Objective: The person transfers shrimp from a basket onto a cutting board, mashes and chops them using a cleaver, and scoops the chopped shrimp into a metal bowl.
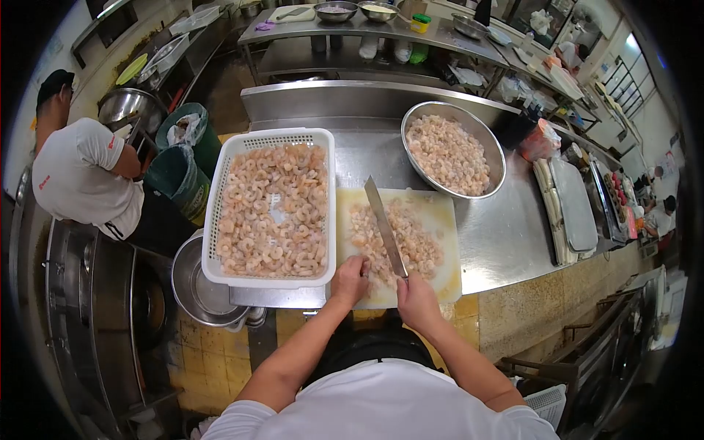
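My right hand (419, 299) is wrapped round the handle of a kitchen knife (384, 227), whose long blade points away from me over the cutting board (449, 282). Under and around the blade lies a spread of chopped shrimp (419, 246). My left hand (350, 281) rests at the near left of the pile with its fingers curled in; whatever they pinch is hidden. Left of the board, a white perforated basket (331, 220) holds many whole peeled shrimp (273, 187). Beyond the board's far right corner, a steel bowl (500, 158) is filled with shrimp pieces (447, 152).
The steel table (506, 242) has a raised back edge. Beneath the basket's left side sits a metal pot (192, 290). A co-worker (92, 172) stands at left near green bins (176, 172). Trays (572, 205) lie at right; a shelf table (352, 28) stands behind.
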The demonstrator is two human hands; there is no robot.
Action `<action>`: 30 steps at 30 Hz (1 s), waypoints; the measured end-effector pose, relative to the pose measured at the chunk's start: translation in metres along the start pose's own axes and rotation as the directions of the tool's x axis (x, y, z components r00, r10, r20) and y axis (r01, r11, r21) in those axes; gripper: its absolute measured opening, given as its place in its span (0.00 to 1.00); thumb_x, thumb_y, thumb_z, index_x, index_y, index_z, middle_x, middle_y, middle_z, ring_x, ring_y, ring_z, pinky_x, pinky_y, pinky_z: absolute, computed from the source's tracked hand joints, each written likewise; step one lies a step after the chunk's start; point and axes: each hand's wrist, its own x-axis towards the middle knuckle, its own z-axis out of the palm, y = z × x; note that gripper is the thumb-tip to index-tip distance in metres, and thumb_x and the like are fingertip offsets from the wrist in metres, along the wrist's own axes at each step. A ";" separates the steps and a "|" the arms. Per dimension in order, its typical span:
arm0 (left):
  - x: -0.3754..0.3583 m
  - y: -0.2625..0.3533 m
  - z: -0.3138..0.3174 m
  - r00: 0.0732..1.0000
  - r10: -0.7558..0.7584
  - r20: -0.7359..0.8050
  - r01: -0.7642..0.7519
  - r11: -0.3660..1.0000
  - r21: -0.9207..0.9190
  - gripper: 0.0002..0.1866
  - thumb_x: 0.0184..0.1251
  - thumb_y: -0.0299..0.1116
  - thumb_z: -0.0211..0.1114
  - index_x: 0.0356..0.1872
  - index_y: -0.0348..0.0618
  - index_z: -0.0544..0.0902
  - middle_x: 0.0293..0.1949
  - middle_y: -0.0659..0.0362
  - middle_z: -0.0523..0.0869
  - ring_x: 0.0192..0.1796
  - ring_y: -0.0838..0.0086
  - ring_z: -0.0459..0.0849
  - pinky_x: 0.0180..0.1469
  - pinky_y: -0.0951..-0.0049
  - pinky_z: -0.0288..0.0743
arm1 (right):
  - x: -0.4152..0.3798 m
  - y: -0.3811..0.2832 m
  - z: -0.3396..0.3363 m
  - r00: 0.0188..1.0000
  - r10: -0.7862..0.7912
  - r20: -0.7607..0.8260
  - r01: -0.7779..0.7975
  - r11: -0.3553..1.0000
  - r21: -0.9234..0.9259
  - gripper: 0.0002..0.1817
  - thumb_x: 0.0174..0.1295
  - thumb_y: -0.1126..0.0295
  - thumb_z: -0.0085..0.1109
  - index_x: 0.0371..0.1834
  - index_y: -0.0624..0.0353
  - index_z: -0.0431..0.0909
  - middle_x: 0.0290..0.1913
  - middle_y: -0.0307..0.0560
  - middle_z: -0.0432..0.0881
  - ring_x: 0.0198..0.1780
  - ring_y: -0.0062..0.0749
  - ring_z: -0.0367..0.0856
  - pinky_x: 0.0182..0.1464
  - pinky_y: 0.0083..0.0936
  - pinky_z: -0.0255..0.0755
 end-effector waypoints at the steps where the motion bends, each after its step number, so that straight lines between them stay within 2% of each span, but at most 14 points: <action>1: 0.000 0.000 0.000 1.000 -0.001 -0.013 0.000 0.999 -0.044 0.15 0.66 0.27 0.71 0.53 0.47 0.86 0.45 0.49 0.88 0.47 0.47 0.88 0.50 0.50 0.84 | 0.003 0.025 0.021 1.000 -0.015 0.005 0.015 1.000 -0.014 0.15 0.78 0.63 0.58 0.44 0.68 0.77 0.34 0.74 0.85 0.39 0.77 0.85 0.43 0.65 0.77; 4: -0.001 0.007 -0.009 0.998 -0.005 -0.065 -0.002 0.994 -0.109 0.16 0.70 0.29 0.72 0.57 0.47 0.84 0.38 0.52 0.87 0.41 0.52 0.88 0.47 0.53 0.83 | 0.010 0.029 0.020 1.000 0.006 0.006 -0.006 1.000 -0.019 0.14 0.78 0.65 0.58 0.42 0.69 0.76 0.33 0.74 0.84 0.39 0.76 0.84 0.42 0.63 0.75; 7: -0.012 0.027 -0.035 0.933 -0.348 0.093 0.357 0.927 -0.115 0.16 0.72 0.29 0.73 0.59 0.48 0.85 0.34 0.56 0.85 0.34 0.66 0.85 0.41 0.65 0.82 | 0.000 -0.001 -0.007 0.999 0.043 0.031 -0.044 0.998 0.047 0.14 0.79 0.65 0.57 0.43 0.69 0.76 0.35 0.76 0.84 0.41 0.77 0.84 0.43 0.64 0.75; 10: -0.025 0.002 -0.024 0.949 -0.311 0.055 0.316 0.940 -0.131 0.18 0.76 0.32 0.69 0.63 0.47 0.81 0.32 0.56 0.82 0.35 0.65 0.84 0.43 0.61 0.80 | -0.009 -0.028 -0.016 0.999 0.045 0.008 -0.045 0.993 0.107 0.14 0.79 0.65 0.57 0.44 0.69 0.76 0.36 0.77 0.84 0.42 0.77 0.85 0.44 0.64 0.75; 12: -0.026 -0.012 -0.015 0.952 -0.306 0.025 0.305 0.936 -0.173 0.18 0.76 0.31 0.68 0.64 0.46 0.81 0.34 0.57 0.84 0.35 0.67 0.84 0.43 0.63 0.81 | -0.011 -0.034 -0.005 0.999 0.042 0.008 -0.043 0.993 0.113 0.14 0.79 0.65 0.57 0.44 0.69 0.76 0.36 0.77 0.84 0.42 0.78 0.84 0.43 0.64 0.75; 14: -0.026 -0.020 -0.010 0.953 -0.303 -0.007 0.294 0.929 -0.225 0.18 0.76 0.30 0.67 0.64 0.44 0.80 0.36 0.57 0.86 0.36 0.70 0.84 0.44 0.65 0.81 | -0.008 -0.023 0.021 0.999 0.033 0.036 -0.036 0.995 0.095 0.14 0.79 0.65 0.57 0.44 0.69 0.76 0.35 0.77 0.84 0.41 0.78 0.84 0.43 0.64 0.75; 17: -0.020 -0.024 -0.005 0.953 -0.303 -0.028 0.279 0.909 -0.311 0.18 0.77 0.29 0.65 0.65 0.40 0.80 0.41 0.58 0.87 0.38 0.73 0.84 0.46 0.69 0.81 | 0.004 0.006 0.052 1.000 -0.005 -0.016 0.006 0.996 0.084 0.15 0.80 0.65 0.56 0.42 0.69 0.75 0.33 0.73 0.84 0.38 0.75 0.83 0.41 0.61 0.73; 20: -0.022 -0.027 -0.006 0.952 -0.307 0.001 0.288 0.892 -0.348 0.18 0.77 0.28 0.64 0.64 0.37 0.79 0.45 0.57 0.87 0.41 0.74 0.84 0.49 0.71 0.82 | 0.007 -0.021 0.024 0.995 0.087 0.048 -0.091 0.990 0.105 0.15 0.80 0.65 0.56 0.44 0.70 0.75 0.33 0.75 0.84 0.39 0.76 0.83 0.41 0.62 0.73; 23: -0.024 -0.030 -0.004 0.958 -0.287 0.005 0.269 0.891 -0.366 0.18 0.78 0.27 0.63 0.65 0.37 0.79 0.47 0.58 0.87 0.44 0.75 0.84 0.51 0.71 0.82 | -0.001 -0.042 0.010 0.999 0.049 0.009 -0.050 0.986 0.161 0.15 0.79 0.64 0.57 0.45 0.71 0.76 0.34 0.76 0.84 0.40 0.79 0.84 0.43 0.64 0.76; 25: -0.025 -0.041 0.002 0.968 -0.251 0.002 0.232 0.889 -0.395 0.18 0.79 0.27 0.63 0.66 0.39 0.78 0.49 0.60 0.86 0.46 0.76 0.85 0.53 0.72 0.82 | -0.002 -0.039 0.024 0.998 -0.041 -0.046 0.046 0.994 0.101 0.16 0.80 0.64 0.56 0.46 0.71 0.76 0.35 0.76 0.84 0.41 0.79 0.84 0.44 0.64 0.75; 26: -0.027 -0.046 0.004 0.967 -0.255 0.004 0.237 0.890 -0.391 0.18 0.78 0.27 0.63 0.65 0.38 0.78 0.48 0.57 0.86 0.46 0.74 0.85 0.53 0.71 0.82 | -0.003 -0.033 0.032 0.993 -0.088 -0.073 0.093 0.993 0.069 0.16 0.80 0.64 0.56 0.46 0.71 0.76 0.35 0.76 0.85 0.41 0.79 0.84 0.44 0.64 0.75; 28: -0.024 -0.039 0.000 0.967 -0.253 0.006 0.236 0.892 -0.385 0.18 0.76 0.25 0.62 0.65 0.37 0.78 0.44 0.53 0.86 0.45 0.69 0.86 0.53 0.67 0.82 | 0.001 -0.014 0.056 0.999 -0.030 -0.022 0.032 0.994 0.107 0.15 0.79 0.64 0.57 0.46 0.70 0.75 0.35 0.75 0.84 0.40 0.77 0.84 0.43 0.62 0.75; 30: -0.022 -0.027 -0.013 0.970 -0.241 0.031 0.240 0.929 -0.283 0.20 0.75 0.25 0.61 0.65 0.38 0.78 0.45 0.49 0.86 0.47 0.60 0.87 0.55 0.61 0.83 | 0.008 -0.010 0.056 0.999 0.020 0.027 -0.023 0.994 0.111 0.14 0.79 0.64 0.57 0.46 0.69 0.75 0.36 0.75 0.84 0.41 0.76 0.84 0.43 0.61 0.74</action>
